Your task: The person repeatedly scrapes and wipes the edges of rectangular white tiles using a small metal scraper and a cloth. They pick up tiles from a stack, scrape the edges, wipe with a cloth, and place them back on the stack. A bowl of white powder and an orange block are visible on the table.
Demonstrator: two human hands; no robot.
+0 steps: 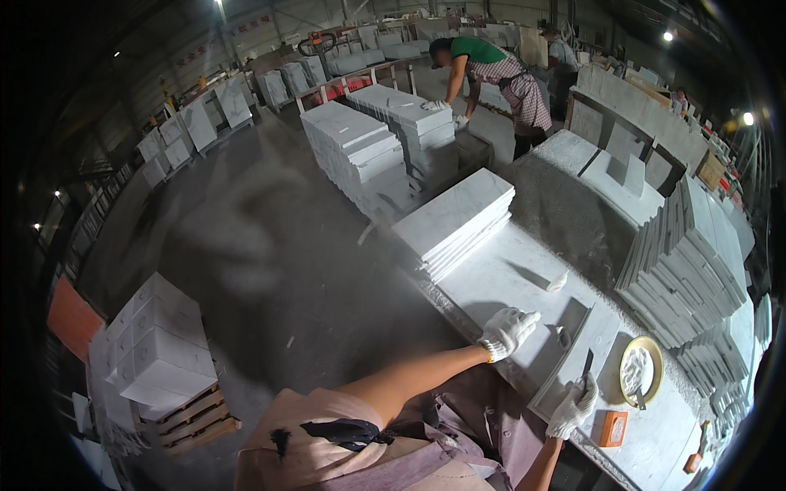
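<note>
Both my hands wear white knit gloves. My left hand (pixel 509 333) is low over the near edge of the pale work table, its fingers stretched to the right and holding nothing. My right hand (pixel 575 407) grips a putty knife (pixel 589 362), its dark blade pointing away from me over a long grey-white stone slab (pixel 575 353). A small whitish object (pixel 562 335) sits in shadow by the slab's left side. Right of the slab is a round yellow-rimmed bowl (pixel 651 345) of white paste, with a small tool at its near rim. An orange box (pixel 614 428) lies nearer.
A stack of white slabs (pixel 458 214) stands at the table's far end, near a small white object (pixel 557 281). Tall slab piles (pixel 688 262) lean at right. Beyond, a co-worker (pixel 499 69) bends over stacked slabs (pixel 352 143). White cartons (pixel 160 340) sit on a pallet at left.
</note>
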